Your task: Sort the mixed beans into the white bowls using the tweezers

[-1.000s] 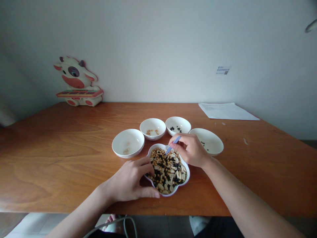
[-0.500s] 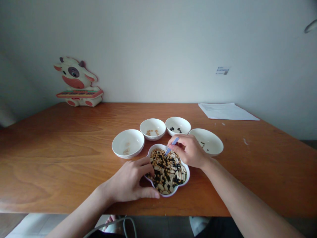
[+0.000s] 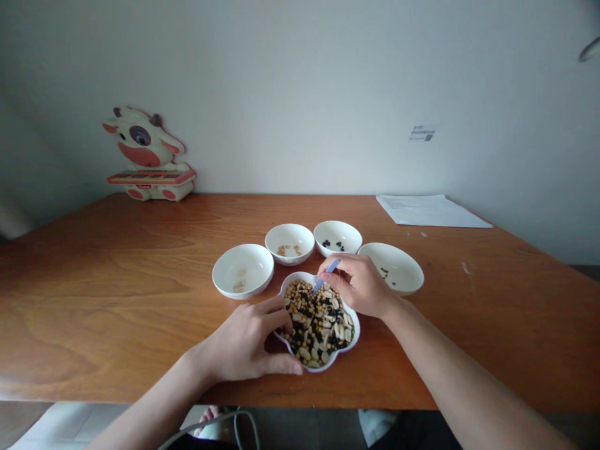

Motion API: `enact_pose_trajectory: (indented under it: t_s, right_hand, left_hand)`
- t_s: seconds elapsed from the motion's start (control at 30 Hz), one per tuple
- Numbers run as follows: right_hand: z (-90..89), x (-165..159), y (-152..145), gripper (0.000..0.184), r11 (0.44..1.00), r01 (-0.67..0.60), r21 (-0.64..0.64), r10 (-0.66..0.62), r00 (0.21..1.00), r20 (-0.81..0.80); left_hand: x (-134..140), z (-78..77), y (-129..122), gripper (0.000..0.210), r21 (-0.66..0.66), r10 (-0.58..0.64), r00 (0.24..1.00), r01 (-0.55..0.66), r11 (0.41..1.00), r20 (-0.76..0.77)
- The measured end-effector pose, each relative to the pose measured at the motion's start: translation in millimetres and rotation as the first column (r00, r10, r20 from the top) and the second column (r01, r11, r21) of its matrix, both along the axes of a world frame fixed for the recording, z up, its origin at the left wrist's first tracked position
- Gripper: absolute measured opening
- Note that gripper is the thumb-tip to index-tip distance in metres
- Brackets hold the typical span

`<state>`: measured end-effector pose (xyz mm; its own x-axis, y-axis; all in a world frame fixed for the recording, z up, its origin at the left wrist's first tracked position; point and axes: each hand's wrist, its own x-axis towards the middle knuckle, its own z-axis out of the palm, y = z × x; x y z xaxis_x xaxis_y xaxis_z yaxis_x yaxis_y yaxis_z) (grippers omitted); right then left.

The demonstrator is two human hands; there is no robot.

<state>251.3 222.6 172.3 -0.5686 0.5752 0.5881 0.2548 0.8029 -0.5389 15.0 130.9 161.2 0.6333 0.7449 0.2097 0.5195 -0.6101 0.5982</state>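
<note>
A white flower-shaped dish [image 3: 330, 360] holds a mix of yellow beans, black beans and pale peanuts. My left hand [image 3: 255, 340] grips its left side, fingertips over the rim among the beans and thumb along the near outer edge. Over the far right part of the dish, my right hand [image 3: 359, 284] is closed on slim purple tweezers [image 3: 327, 275]. Their tips point down into the beans; whether they pinch one is too small to tell. Behind the dish, one white bowl [image 3: 289, 236] has yellow beans and another bowl [image 3: 337, 232] has black beans.
At the left, a white bowl [image 3: 234, 265] contains pale pieces; at the right, a bowl [image 3: 405, 265] with small dark beans is partly behind my right hand. A cow-shaped toy keyboard [image 3: 150, 178] and papers [image 3: 431, 210] are farther back on the wooden table [image 3: 117, 300].
</note>
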Motion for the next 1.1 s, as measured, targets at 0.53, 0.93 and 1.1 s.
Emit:
enact_pose_trajectory:
  t_s: [0.53,0.93,1.1]
  right_hand:
    - [3.0,0.6,-1.5,0.017,0.999,0.022,0.034,-0.020,0.999,-0.033]
    - [-0.6,17.4,12.3,0.020,0.887,0.446,0.121,-0.419,0.887,-0.196]
    - [-1.3,21.3,17.0,0.023,0.777,0.604,0.175,-0.572,0.795,-0.202]
  left_hand:
    - [-0.6,-1.0,0.7,0.040,-0.011,0.002,1.000,-0.002,1.000,-0.009]
    - [-0.6,-0.2,0.9,0.040,0.000,0.001,0.999,-0.001,1.000,-0.042]
    - [-1.3,-0.6,0.9,0.041,0.003,0.000,0.999,0.000,1.000,-0.040]
